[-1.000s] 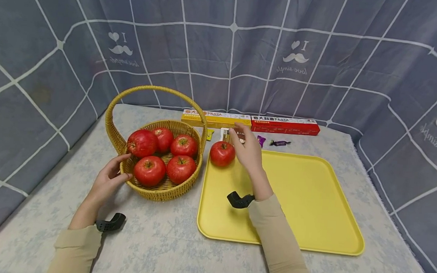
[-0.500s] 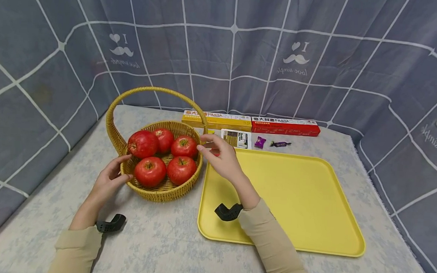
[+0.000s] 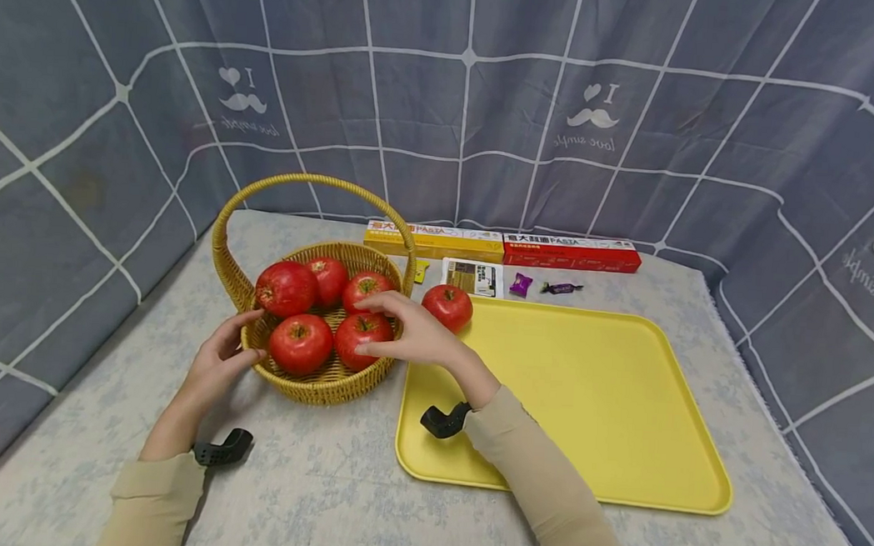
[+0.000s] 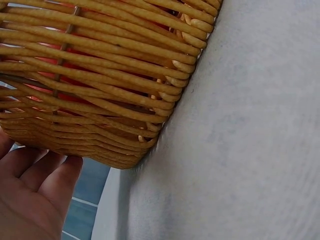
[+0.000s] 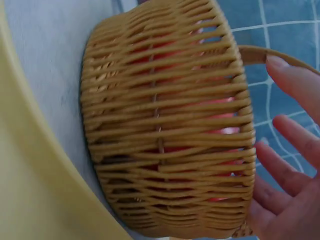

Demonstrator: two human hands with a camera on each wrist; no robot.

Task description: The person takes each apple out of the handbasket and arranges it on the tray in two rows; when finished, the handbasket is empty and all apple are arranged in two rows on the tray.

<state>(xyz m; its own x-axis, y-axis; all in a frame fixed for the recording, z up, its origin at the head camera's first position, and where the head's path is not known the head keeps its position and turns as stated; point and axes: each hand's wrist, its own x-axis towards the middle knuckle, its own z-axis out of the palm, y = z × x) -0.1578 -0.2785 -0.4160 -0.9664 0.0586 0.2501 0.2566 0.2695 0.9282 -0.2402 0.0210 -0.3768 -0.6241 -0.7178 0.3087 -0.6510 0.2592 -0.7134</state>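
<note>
A wicker basket (image 3: 325, 390) with an arched handle holds several red apples (image 3: 301, 343). At its left rim my left hand (image 3: 209, 363) grips the edge with thumb and fingers; the left wrist view shows these fingers (image 4: 60, 175) against the weave. My right hand (image 3: 421, 336) reaches over the right rim, its thumb and fingers spread about the front-right apple (image 3: 362, 328). In the right wrist view the right hand (image 5: 287, 185) appears above the rim, fingers apart. Another apple (image 3: 447, 307) sits on the far-left corner of the yellow tray (image 3: 564, 398).
Behind the tray lie a yellow pasta box (image 3: 435, 244), a red pasta box (image 3: 569, 254), a flat printed packet (image 3: 473, 277), a purple-wrapped candy (image 3: 520, 285), a dark purple candy (image 3: 561, 288) and a small yellow packet (image 3: 420, 270). Blue curtain surrounds the table.
My right hand has moved left and toward me, from beside the tray's apple to over the basket, its fingers spread. The left hand and the basket have stayed in place.
</note>
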